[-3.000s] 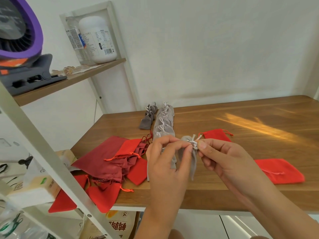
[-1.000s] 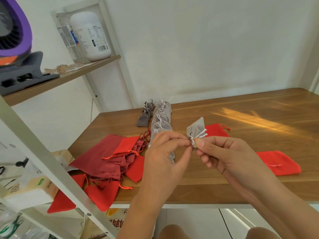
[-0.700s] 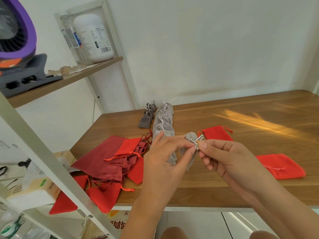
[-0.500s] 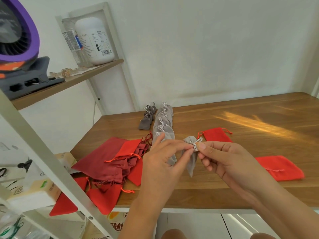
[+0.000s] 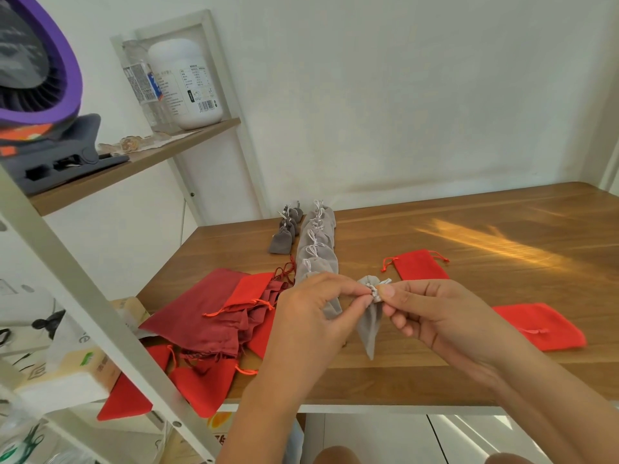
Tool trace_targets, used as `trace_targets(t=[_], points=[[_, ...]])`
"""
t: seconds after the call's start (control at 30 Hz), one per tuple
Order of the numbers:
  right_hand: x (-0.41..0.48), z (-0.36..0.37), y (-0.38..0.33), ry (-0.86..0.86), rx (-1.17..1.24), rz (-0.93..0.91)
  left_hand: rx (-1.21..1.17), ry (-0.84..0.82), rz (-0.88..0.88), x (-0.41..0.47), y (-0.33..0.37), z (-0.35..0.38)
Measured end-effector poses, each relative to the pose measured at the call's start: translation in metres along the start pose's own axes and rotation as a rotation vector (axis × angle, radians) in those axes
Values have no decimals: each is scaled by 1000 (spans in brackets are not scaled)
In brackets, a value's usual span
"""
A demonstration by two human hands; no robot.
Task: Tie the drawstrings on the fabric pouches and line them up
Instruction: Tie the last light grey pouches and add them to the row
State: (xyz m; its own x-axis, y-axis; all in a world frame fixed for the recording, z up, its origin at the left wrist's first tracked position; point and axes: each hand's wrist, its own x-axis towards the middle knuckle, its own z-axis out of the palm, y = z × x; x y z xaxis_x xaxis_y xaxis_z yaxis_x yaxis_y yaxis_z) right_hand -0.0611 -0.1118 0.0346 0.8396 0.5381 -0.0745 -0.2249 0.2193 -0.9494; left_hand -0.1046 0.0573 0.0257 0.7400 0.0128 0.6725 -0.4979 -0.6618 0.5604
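The left hand (image 5: 311,316) and right hand (image 5: 438,316) are bare, as are both forearms (image 5: 268,413), with short plain fingernails (image 5: 387,291) and bare knees (image 5: 336,456) below.

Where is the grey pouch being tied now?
In the head view the grey pouch hangs at centre, neck pinched by left hand and right hand, beside the grey row.

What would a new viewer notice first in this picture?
Front and centre, the left hand and right hand pinch the cinched neck of a grey pouch held over the table. Behind them a row of tied grey pouches runs toward the wall, and a heap of red pouches spills over the table's left edge.
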Motion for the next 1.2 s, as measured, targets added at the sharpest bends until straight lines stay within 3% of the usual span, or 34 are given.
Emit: trace_targets(t=[0.1,0.53,0.9,1.07,1.2], points=[[0,0,-2,-17,-27,6,-46,-19,-63,1,0,-2],[2,-4,-6,-47,-63,18,276,7,147,4,2,3],[2,-5,-13,-119,-61,42,210,0,82,3,10,-1],[2,-1,-12,-86,-266,-64,222,47,89,1,8,2],[4,-2,-9,-73,-289,-89,204,73,137,-1,1,1]])
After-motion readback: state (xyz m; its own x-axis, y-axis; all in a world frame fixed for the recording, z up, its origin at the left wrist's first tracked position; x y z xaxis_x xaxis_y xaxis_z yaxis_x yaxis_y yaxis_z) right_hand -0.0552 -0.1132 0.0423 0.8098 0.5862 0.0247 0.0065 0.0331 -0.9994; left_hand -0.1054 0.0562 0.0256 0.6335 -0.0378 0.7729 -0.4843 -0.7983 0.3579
